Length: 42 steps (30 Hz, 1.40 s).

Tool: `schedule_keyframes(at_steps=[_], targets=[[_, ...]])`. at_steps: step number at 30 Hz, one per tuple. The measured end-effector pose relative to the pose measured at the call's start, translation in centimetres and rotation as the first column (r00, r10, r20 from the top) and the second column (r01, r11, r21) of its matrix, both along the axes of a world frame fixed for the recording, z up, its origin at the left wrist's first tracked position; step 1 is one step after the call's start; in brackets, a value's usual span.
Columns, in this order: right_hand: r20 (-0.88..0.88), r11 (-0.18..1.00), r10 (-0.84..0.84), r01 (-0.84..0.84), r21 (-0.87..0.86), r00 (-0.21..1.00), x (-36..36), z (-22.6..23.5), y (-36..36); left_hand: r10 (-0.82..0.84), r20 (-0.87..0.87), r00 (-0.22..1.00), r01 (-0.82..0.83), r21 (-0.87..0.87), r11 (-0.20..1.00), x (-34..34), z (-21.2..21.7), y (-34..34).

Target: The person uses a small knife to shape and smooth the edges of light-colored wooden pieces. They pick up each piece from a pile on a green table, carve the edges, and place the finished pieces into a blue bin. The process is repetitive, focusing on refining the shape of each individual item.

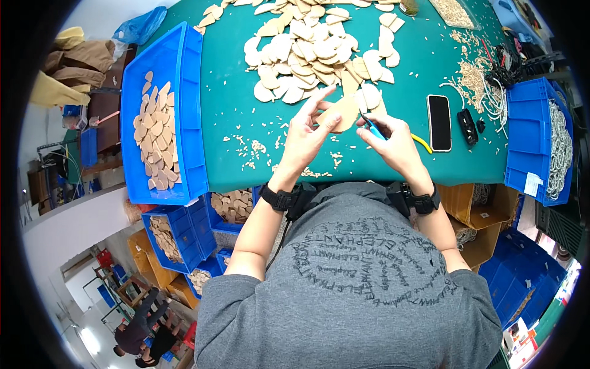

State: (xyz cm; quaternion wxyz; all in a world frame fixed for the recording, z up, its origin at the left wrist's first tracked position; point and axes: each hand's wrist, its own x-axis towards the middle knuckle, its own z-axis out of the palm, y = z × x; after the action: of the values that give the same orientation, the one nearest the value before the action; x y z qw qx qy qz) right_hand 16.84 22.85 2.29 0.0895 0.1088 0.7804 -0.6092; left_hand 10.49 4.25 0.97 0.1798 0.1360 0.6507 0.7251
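Observation:
My left hand pinches a flat tan rounded piece, thin like a wooden or board cut-out, and holds it up above the green table. In my right hand is a pair of cutting pliers with blue and yellow handles. Their dark jaws meet the right edge of the tan piece; whether they are closed on it I cannot tell. Just beyond my hands lies a heap of similar tan pieces, many with one straight and one curved edge. Small pale offcuts are scattered on the table around my left hand.
A blue crate with more tan pieces stands at the left. Right of my hands lie a phone, a small black object and a pile of pale scraps. A blue bin at the far right holds pale cord-like loops.

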Motion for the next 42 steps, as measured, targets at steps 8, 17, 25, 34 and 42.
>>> schedule_keyframes(at_steps=[8, 17, 25, 34, 42], targets=[[-0.065, 0.996, 0.043, -0.038, 0.077, 0.997, -0.4, 0.4, -0.3, 0.044, -0.159, 0.986, -0.067, -0.139, 0.988, 1.2, 1.5, -1.1], [-0.116, 0.993, 0.049, -0.036, 0.112, 0.992, -0.6, 0.4, -0.2, -0.016, -0.283, 0.959, -0.052, -0.231, 0.972, 1.3, 2.2, -1.4], [-0.204, 0.992, 0.033, -0.008, 0.122, 0.978, -0.7, -0.5, -0.1, -0.048, -0.324, 0.945, -0.057, -0.308, 0.95, 1.3, 2.8, -1.5], [-0.108, 0.992, 0.065, -0.053, 0.114, 0.992, -0.8, -0.3, -0.3, -0.071, -0.351, 0.934, -0.052, -0.329, 0.943, 0.9, 2.3, -2.0], [-0.226, 0.996, -0.087, 0.089, -0.002, 0.97, -1.3, -1.9, 0.2, 0.207, -0.231, 0.951, -0.258, -0.218, 0.941, 0.8, 1.3, -6.4]])
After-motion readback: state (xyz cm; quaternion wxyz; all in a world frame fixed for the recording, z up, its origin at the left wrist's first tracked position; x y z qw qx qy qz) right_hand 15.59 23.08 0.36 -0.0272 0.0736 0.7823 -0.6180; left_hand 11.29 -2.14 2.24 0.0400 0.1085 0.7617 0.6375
